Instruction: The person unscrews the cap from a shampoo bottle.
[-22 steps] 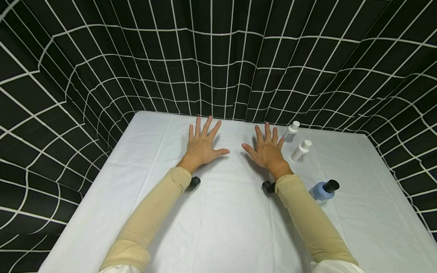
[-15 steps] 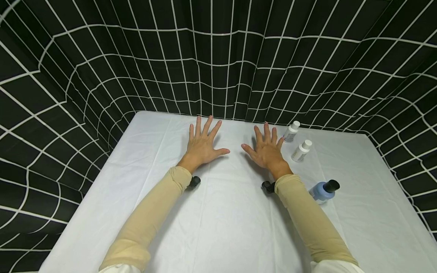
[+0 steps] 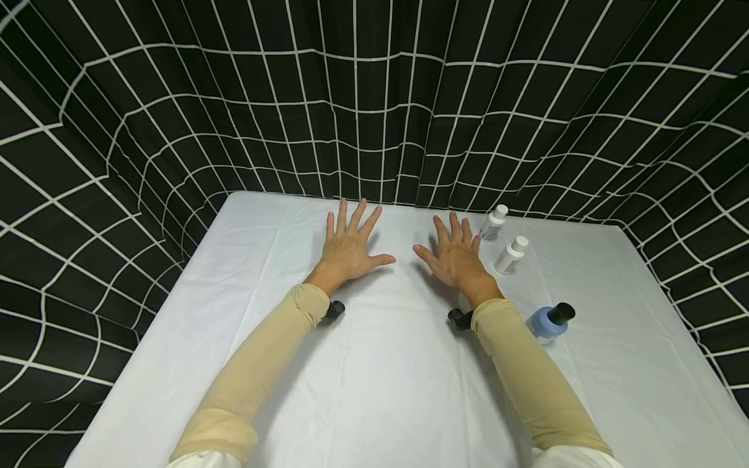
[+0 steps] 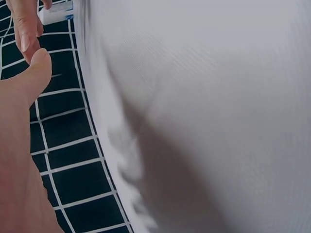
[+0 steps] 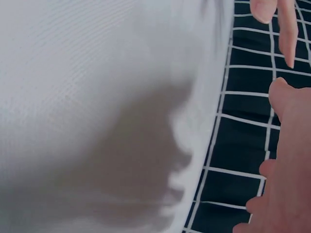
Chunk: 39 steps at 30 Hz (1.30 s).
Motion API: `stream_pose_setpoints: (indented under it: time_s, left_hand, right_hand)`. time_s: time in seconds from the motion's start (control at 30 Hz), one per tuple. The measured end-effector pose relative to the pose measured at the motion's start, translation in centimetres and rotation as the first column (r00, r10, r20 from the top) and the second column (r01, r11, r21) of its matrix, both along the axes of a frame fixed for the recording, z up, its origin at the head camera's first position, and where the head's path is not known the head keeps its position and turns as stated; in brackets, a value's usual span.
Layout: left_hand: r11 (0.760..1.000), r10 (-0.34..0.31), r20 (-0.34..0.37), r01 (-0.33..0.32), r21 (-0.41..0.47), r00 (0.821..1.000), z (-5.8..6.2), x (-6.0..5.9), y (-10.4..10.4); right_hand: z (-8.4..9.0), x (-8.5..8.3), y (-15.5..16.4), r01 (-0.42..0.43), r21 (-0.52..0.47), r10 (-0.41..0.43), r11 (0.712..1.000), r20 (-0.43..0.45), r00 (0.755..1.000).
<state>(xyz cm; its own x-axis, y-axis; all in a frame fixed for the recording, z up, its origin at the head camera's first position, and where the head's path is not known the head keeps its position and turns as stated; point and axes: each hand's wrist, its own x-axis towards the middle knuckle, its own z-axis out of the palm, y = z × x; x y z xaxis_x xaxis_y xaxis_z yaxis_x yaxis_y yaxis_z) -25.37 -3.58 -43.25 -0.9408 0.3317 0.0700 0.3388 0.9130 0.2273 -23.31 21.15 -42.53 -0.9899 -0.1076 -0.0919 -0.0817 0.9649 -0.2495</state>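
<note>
Both hands lie flat, palms down, fingers spread wide and holding nothing: the left hand [image 3: 346, 250] and the right hand [image 3: 455, 259] rest side by side on the white table [image 3: 374, 390] near its far edge. Nearest the right hand, two small white bottles [image 3: 510, 255] lie toward the far right corner; a blue bottle [image 3: 549, 322] lies beside the right sleeve. A clean grip would likely take a bottle around its body, not its cap.

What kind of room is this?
Probably a recording booth: a black curtain with white grid lines walls in a table under a white cloth, with small white bottles and open hands on it.
</note>
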Motion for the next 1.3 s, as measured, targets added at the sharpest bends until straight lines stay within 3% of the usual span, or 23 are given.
stream_pose_setpoints:
  time_s: [0.33,0.63,1.0,1.3]
  left_hand:
    - [0.998,-0.039,-0.009,0.04,0.038,0.999,0.7,0.7,1.1]
    - [0.989,-0.096,-0.064,0.102,0.105,0.993,0.8,1.6,2.6]
    - [0.944,-0.224,-0.075,0.235,0.231,0.972,1.5,4.0,6.0]
    - [0.904,-0.3,-0.084,0.312,0.294,0.95,2.1,5.8,8.7]
  right_hand:
    - [2.3,1.7,0.2,-0.02,-0.096,0.017,0.995,-0.032,0.999]
    - [5.0,3.8,1.5,-0.06,-0.192,0.05,0.98,-0.055,0.997]
    - [8.3,6.6,4.3,-0.073,-0.216,0.06,0.974,-0.063,0.996]
    - [10.2,9.5,8.0,-0.012,-0.312,-0.027,0.95,-0.119,0.993]
